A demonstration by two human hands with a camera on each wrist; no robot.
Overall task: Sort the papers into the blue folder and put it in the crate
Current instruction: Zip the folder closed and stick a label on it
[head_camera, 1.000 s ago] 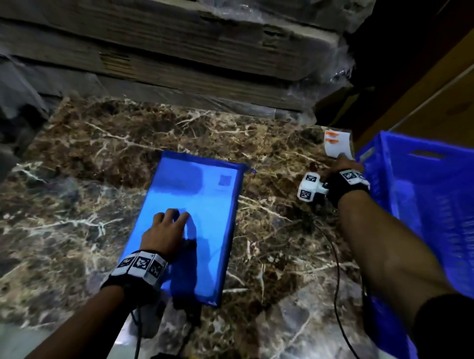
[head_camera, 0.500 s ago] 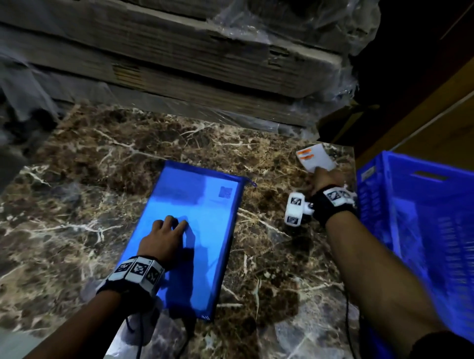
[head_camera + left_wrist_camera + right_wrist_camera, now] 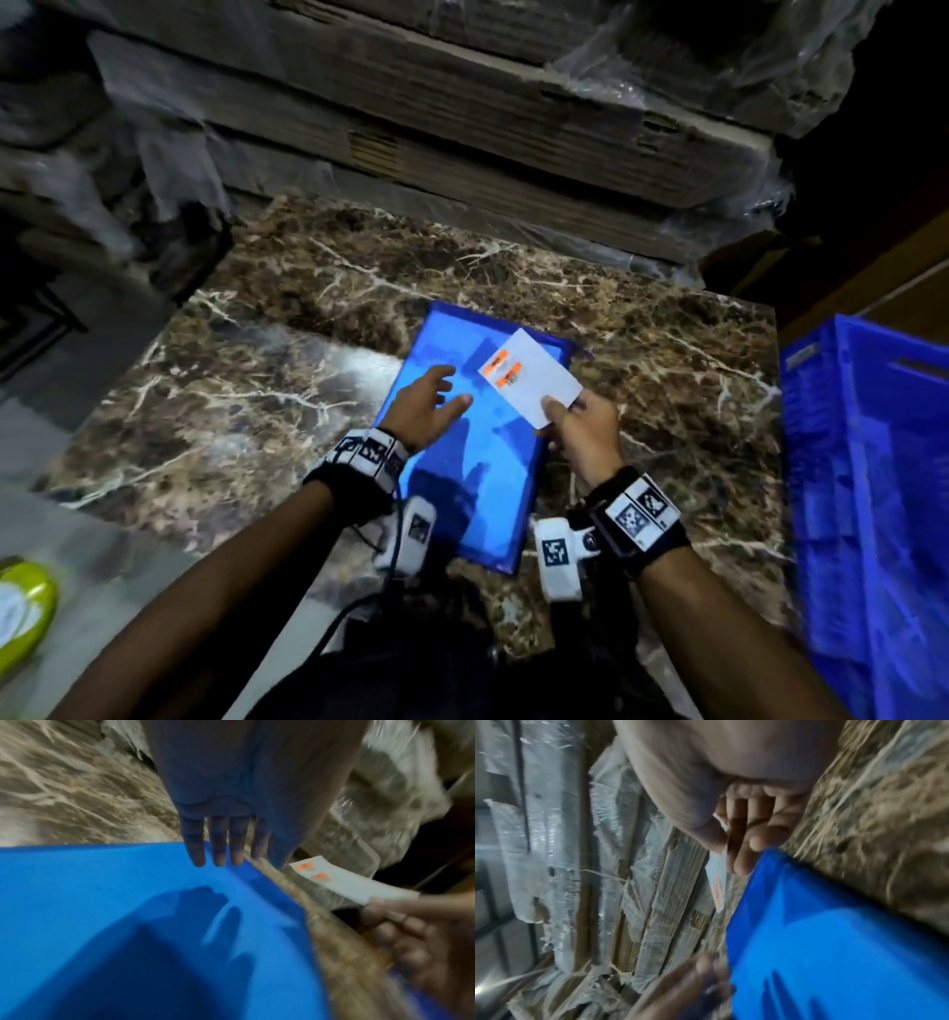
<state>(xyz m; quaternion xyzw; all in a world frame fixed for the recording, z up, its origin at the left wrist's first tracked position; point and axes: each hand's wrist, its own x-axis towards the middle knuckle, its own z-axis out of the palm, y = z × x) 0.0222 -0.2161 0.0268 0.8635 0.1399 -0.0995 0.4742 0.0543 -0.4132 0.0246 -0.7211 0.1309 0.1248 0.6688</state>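
The blue folder (image 3: 482, 462) lies flat on the marble table (image 3: 267, 370) in the head view. My right hand (image 3: 577, 429) pinches a white paper (image 3: 531, 383) with two orange labels by its near corner and holds it over the folder's far right part. My left hand (image 3: 429, 403) hovers above the folder with straight fingers and holds nothing. The left wrist view shows the straight fingers (image 3: 218, 841) over the folder (image 3: 128, 923) and the paper (image 3: 354, 882) to the right. In the right wrist view, thumb and fingers (image 3: 744, 841) pinch the paper (image 3: 717, 882) edge-on.
A blue plastic crate (image 3: 873, 488) stands at the table's right edge. Stacked cardboard wrapped in plastic film (image 3: 462, 128) rises behind the table. A green-yellow object (image 3: 23, 611) lies at the lower left. Cables hang from both wrists near the table's front edge.
My right hand has carried the paper from the table's far right corner leftward over the folder. My left hand has lifted off the folder and moved toward the paper.
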